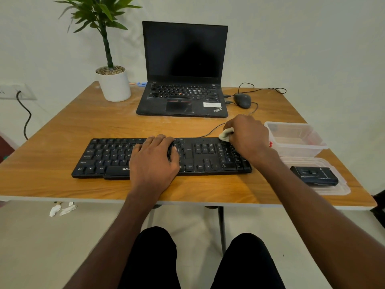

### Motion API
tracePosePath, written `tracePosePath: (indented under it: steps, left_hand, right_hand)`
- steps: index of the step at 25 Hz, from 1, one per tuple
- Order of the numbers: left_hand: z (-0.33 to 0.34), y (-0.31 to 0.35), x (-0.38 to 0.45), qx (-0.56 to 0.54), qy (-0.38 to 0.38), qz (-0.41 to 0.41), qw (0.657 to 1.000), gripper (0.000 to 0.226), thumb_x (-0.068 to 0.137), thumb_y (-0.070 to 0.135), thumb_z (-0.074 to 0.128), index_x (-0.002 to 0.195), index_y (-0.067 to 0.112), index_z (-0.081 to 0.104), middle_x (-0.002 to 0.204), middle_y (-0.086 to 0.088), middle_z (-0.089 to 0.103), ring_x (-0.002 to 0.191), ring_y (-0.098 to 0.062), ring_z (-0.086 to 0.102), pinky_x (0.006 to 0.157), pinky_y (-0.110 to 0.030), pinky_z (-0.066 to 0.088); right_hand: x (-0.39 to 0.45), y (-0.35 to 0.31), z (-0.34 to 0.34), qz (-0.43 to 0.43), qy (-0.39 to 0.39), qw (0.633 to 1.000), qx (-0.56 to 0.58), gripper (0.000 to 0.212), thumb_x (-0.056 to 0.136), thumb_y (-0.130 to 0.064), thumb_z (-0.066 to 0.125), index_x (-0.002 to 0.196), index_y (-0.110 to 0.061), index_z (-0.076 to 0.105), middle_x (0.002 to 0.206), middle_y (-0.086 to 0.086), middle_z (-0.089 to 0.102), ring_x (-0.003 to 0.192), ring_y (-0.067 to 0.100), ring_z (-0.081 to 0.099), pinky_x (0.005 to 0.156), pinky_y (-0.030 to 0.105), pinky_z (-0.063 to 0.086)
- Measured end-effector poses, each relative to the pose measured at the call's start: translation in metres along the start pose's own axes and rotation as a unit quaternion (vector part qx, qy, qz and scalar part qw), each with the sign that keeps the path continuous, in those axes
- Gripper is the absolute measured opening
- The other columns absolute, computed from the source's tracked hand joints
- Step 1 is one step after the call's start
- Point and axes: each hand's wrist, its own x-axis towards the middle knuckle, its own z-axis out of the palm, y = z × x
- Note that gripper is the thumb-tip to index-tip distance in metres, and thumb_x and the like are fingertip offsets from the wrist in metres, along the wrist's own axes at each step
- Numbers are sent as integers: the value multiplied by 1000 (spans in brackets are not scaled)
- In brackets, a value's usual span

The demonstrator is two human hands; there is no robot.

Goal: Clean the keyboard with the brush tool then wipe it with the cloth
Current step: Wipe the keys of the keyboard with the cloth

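On the wooden table (62, 130) lay the black keyboard (108, 157), parallel to its near edge, before an open laptop (183, 69). Left hand (153, 161) rested flat on the middle keys, fingers straight and close together. Right hand (248, 135) gripped the bunched cloth (226, 134) against the keyboard's far right corner.

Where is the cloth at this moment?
In the head view, the cloth is bunched in the right hand at the far right corner of the black keyboard, just left of the clear plastic container.
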Motion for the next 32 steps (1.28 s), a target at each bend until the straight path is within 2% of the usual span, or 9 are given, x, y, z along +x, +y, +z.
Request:
tracePosePath:
  steps: [5,10,12,14,18,22,26,29,32]
  left_hand:
    - [0,1,0,-4,4,-1,1000,43,104,43,43,140,27,60,142,2,63,134,-20,55,113,-52,41]
    - [-1,2,1,-1,4,2,1000,41,105,41,45,140,26,60,141,1,64,134,-21,56,113,-51,41]
    - [-1,2,0,-1,7,4,1000,40,105,41,45,139,26,60,140,2,64,133,-21,56,113,-51,41]
    - [-3,3,-1,-2,11,10,1000,40,105,41,45,139,25,60,140,1,64,132,-20,56,113,-50,40]
    - [-6,4,-1,-23,30,23,999,36,106,42,46,134,25,62,134,4,66,126,-17,59,111,-49,37]
    - [-27,-19,-11,-116,92,11,989,28,107,36,52,132,27,62,129,7,68,116,-12,61,114,-45,34]
    - [-60,-106,-16,-169,142,-41,974,33,107,39,53,133,25,66,128,4,71,111,-15,66,103,-43,49]
    - [-76,-172,-15,-212,44,-133,967,43,105,50,56,143,30,59,137,8,66,121,-16,62,98,-38,49]
    - [-76,-199,-11,-309,-62,-169,934,70,90,69,67,149,35,53,139,15,63,129,-14,59,109,-40,48]
  right_hand:
    - [-9,17,1,65,21,996,-58,19,93,-12,68,111,-16,73,107,12,71,97,34,67,72,39,50]
    - [-28,-2,3,-52,24,998,-12,26,86,-10,74,107,-25,79,107,3,74,96,27,68,71,37,56]
    - [-26,-9,4,-56,-10,994,96,29,88,-12,73,108,-32,81,106,-6,76,95,18,67,68,31,52]
    - [-25,-11,8,-9,-1,972,234,28,90,-12,69,105,-32,82,101,-10,77,92,10,67,65,28,51]
    - [-35,-24,15,40,48,926,372,23,90,-14,75,108,-27,81,102,-11,77,93,3,67,81,32,58]
    - [-48,-43,21,22,65,933,353,23,91,-15,73,110,-26,78,105,-10,76,92,5,66,79,26,54]
    - [-49,-69,25,-62,56,941,328,24,92,-13,73,113,-24,77,108,-9,73,96,6,63,81,23,51]
    - [-42,-100,30,-140,50,938,314,23,92,-12,72,110,-25,77,107,-7,73,96,11,64,82,33,55]
    - [-32,-134,40,-184,-4,929,322,23,94,-15,70,111,-30,76,100,-11,76,88,10,68,75,40,58]
